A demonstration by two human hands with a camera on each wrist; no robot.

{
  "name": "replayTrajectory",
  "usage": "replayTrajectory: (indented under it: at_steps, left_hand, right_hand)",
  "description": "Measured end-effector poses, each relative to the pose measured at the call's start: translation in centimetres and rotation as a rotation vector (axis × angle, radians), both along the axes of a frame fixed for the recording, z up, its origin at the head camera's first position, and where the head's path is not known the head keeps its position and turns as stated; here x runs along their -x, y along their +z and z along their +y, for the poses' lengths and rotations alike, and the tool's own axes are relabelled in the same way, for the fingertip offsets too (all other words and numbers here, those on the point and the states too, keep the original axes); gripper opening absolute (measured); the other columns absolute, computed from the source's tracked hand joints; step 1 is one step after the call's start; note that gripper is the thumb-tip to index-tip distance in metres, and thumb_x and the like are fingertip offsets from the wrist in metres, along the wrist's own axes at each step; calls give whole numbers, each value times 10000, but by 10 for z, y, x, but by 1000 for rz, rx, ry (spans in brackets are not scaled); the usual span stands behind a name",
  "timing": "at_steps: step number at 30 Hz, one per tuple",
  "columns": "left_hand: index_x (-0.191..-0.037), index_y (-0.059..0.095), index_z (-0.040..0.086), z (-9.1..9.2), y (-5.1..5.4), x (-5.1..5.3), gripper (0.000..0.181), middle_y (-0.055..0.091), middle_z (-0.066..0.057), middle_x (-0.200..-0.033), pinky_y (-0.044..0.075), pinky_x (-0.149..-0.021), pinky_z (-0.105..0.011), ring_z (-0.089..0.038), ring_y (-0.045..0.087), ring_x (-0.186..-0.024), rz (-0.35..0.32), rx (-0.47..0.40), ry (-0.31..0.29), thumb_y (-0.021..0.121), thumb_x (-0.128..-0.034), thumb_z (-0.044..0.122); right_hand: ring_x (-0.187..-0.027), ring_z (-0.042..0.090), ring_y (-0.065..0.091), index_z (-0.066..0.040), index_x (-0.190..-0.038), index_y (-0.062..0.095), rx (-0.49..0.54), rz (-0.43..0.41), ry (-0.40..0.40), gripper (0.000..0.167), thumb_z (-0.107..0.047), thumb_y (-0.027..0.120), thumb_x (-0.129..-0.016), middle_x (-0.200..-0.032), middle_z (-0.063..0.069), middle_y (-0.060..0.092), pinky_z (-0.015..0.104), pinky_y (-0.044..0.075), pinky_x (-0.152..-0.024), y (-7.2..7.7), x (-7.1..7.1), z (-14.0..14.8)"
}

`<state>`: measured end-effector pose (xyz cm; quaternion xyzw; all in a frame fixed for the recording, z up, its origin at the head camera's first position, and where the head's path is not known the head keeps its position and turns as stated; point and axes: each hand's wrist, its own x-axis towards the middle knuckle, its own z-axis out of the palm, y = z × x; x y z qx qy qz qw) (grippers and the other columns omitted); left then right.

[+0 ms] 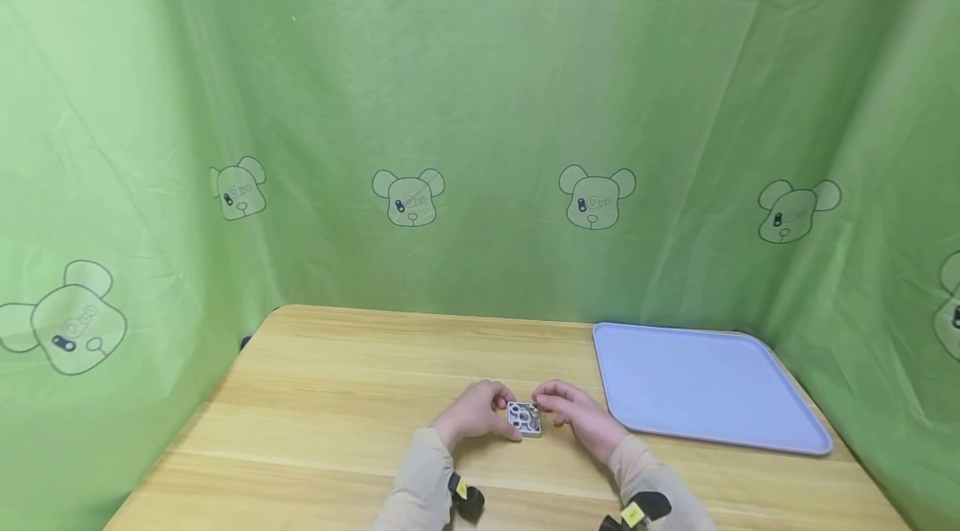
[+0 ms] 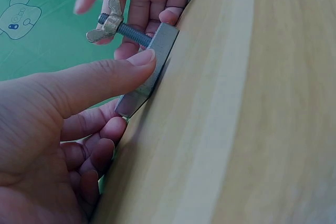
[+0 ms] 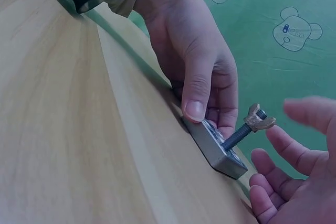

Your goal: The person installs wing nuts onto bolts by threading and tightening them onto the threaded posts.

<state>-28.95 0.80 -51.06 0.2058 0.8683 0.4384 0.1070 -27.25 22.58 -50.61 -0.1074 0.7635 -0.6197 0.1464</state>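
Note:
A square grey metal block (image 1: 524, 419) lies on the wooden table, with a threaded bolt (image 3: 237, 137) standing up from it. A brass wing nut (image 2: 111, 23) sits near the bolt's free end. My left hand (image 1: 480, 412) grips one side of the block, its thumb along the near edge and its fingers at the far side. On the other side of the bolt is my right hand (image 1: 581, 416), thumb and fingers apart around the wing nut; in the right wrist view the thumb does not touch the nut.
A pale blue tray (image 1: 712, 385) lies at the right back of the wooden table (image 1: 337, 398). Green curtains (image 1: 487, 97) with bear prints hang behind the table and at both sides.

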Motion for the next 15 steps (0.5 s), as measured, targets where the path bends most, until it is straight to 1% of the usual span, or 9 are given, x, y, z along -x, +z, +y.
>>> replayTrajectory:
  at_steps: [3,6,15]
  left_hand:
    - [-1004,660,111,0,0,0,462,564,34,-887,403,-742,-234,-90,475,-799,2,1,2,893,-610,172]
    - [-1006,659,107,0,0,0,462,559,33,-887,400,-742,-235,-92,472,-801,4,0,1,892,-612,167]
    - [-1024,661,96,0,2,-1,477,562,32,-892,397,-740,-233,-101,477,-810,1,0,1,893,-612,165]
  right_hand:
    - [-965,124,495,75,-1169,533,23,-2,2,368,-222,562,-953,-1064,-14,590,269,410,-802,-1,1,1]
    - [-960,118,497,84,-1175,531,23,12,9,363,-195,561,-945,-1078,3,596,272,410,-801,-3,1,2]
    - [-1010,130,504,98,-1216,506,-11,49,83,389,-103,580,-891,-1189,162,581,310,370,-809,-4,2,4]
